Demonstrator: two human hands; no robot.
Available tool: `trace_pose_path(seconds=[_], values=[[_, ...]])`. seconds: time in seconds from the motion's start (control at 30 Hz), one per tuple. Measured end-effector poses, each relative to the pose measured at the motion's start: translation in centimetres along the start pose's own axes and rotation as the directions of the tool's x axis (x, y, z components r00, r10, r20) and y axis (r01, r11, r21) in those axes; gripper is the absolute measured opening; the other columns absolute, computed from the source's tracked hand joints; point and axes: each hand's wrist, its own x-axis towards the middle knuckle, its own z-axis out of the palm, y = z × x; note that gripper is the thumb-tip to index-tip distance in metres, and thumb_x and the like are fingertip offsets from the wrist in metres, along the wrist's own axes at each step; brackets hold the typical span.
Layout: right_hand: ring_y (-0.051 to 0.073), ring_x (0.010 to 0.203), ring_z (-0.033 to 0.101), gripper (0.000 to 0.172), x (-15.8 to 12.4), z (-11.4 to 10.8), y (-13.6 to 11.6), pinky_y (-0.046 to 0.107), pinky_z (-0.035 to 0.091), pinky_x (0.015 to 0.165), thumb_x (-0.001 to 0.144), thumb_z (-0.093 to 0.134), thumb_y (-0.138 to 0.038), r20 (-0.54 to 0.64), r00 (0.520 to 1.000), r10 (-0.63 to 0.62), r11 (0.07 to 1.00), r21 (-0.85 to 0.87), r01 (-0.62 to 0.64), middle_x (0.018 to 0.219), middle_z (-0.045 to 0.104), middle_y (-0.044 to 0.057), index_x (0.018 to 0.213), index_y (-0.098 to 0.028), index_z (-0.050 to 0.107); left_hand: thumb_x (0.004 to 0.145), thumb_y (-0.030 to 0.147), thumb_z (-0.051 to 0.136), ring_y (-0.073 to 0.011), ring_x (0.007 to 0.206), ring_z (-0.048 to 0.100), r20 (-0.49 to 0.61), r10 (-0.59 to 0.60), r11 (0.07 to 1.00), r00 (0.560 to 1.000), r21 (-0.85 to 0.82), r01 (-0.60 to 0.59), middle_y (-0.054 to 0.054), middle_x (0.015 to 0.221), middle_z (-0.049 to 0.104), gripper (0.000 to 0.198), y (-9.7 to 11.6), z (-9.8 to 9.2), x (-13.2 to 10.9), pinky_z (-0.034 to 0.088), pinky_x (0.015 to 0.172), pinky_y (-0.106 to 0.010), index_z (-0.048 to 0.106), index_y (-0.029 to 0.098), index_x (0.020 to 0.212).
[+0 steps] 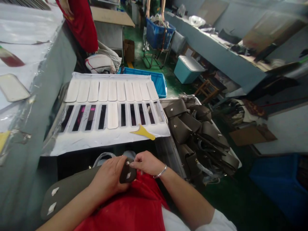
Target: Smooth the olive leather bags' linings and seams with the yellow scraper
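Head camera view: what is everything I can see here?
White strips: about ten, upper row on tray, one more below.
Tray: one, white, slotted, ahead of hands.
Yellow scraper: one, tray's front edge.
Brown leather pieces: a pile, right of tray.
Blue bins: several, on the floor.
Dark leather tab: one, white patches, between both hands.
Left hand: grip on tab.
Right hand: pinching tab's top.

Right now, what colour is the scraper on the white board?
Yellow scraper; head view.

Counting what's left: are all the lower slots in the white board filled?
No. One strip fills a slot in the board; the rest show dark.
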Motion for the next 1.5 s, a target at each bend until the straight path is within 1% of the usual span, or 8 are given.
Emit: trace_pose_path(seconds=[0.13,0.43,0.7,0.93,1.13,1.27,1.4,1.5], values=[[0.006,0.038,0.048,0.021,-0.2,0.0,-0.1,0.014,0.033,0.034,0.072,0.060,-0.031,0.014,1.000,0.028,0.997,0.070,-0.029,0.047,0.050,-0.006,0.061,-0.015,0.051,0.062,0.027,0.056,-0.0249,0.087,0.055,-0.004,-0.021,1.000,1.000,-0.013,0.021,-0.008,0.093,0.058,0.040,0.3,0.0,0.4,0.040,0.081,-0.036,0.048,0.017,0.100],[0.006,0.037,0.047,0.018,0.0,0.2,0.0,0.013,0.032,0.033,0.071,0.058,-0.028,-0.001,0.999,0.042,0.995,0.092,-0.042,0.045,0.049,-0.006,0.062,-0.015,0.049,0.060,0.026,0.057,-0.0258,0.092,0.054,-0.010,-0.023,0.999,1.000,-0.023,0.023,-0.009,0.100,0.058,0.048,-0.1,0.5,0.2,0.038,0.084,-0.037,0.047,0.017,0.106],[0.007,0.042,0.052,0.018,-0.3,0.1,0.0,0.014,0.034,0.037,0.073,0.058,-0.030,-0.041,0.999,-0.026,0.994,-0.111,0.022,0.050,0.052,-0.005,0.064,-0.015,0.052,0.062,0.027,0.057,-0.0263,0.093,0.055,-0.017,-0.015,1.000,1.000,-0.004,0.015,-0.011,0.100,0.059,0.046,-0.1,0.5,0.2,0.040,0.084,-0.039,0.049,0.017,0.106],[0.008,0.043,0.053,0.025,-0.5,0.2,0.3,0.016,0.035,0.040,0.073,0.060,-0.039,-0.055,0.997,-0.062,0.985,-0.162,0.052,0.050,0.054,-0.004,0.065,-0.015,0.055,0.060,0.038,0.065,-0.0312,0.111,0.046,-0.134,0.069,0.996,0.989,0.063,-0.061,-0.017,0.123,0.049,0.075,-1.1,1.4,-0.8,0.034,0.095,-0.045,0.036,0.012,0.124],[0.008,0.042,0.052,0.028,-0.9,0.7,0.3,0.018,0.035,0.041,0.073,0.059,-0.042,-0.110,0.993,-0.039,0.981,-0.191,0.017,0.049,0.054,-0.003,0.066,-0.015,0.057,0.064,0.034,0.058,-0.0265,0.090,0.054,-0.100,0.004,0.998,0.995,0.063,0.002,-0.010,0.096,0.057,0.042,0.1,0.7,-0.3,0.040,0.083,-0.041,0.050,0.016,0.101],[0.006,0.044,0.048,0.022,-1.2,0.9,-0.2,0.017,0.031,0.042,0.071,0.060,-0.035,-0.151,0.986,-0.076,0.959,-0.281,0.031,0.050,0.053,-0.004,0.062,-0.016,0.056,0.065,0.031,0.056,-0.0265,0.089,0.053,-0.096,0.003,0.996,0.995,0.086,0.006,-0.011,0.093,0.056,0.036,0.6,0.6,-0.1,0.040,0.083,-0.041,0.050,0.015,0.097],[0.006,0.050,0.042,0.021,-1.1,1.2,0.3,0.018,0.028,0.045,0.065,0.065,-0.033,-0.206,0.971,-0.122,0.946,-0.321,0.051,0.055,0.051,-0.005,0.061,-0.017,0.052,0.064,0.033,0.059,-0.0272,0.094,0.053,-0.144,0.047,0.994,0.988,0.106,-0.032,-0.012,0.101,0.057,0.047,-0.2,1.2,-0.5,0.036,0.090,-0.044,0.047,0.014,0.106],[0.006,0.053,0.041,0.025,-0.8,1.6,1.4,0.018,0.030,0.046,0.063,0.067,-0.034,-0.234,0.969,-0.080,0.983,-0.178,0.038,0.060,0.049,-0.006,0.067,-0.018,0.049,0.062,0.037,0.063,-0.0294,0.105,0.050,-0.181,0.101,0.988,0.978,0.133,-0.077,-0.014,0.116,0.054,0.069,-0.8,1.5,-1.0,0.030,0.098,-0.048,0.037,0.015,0.121]])
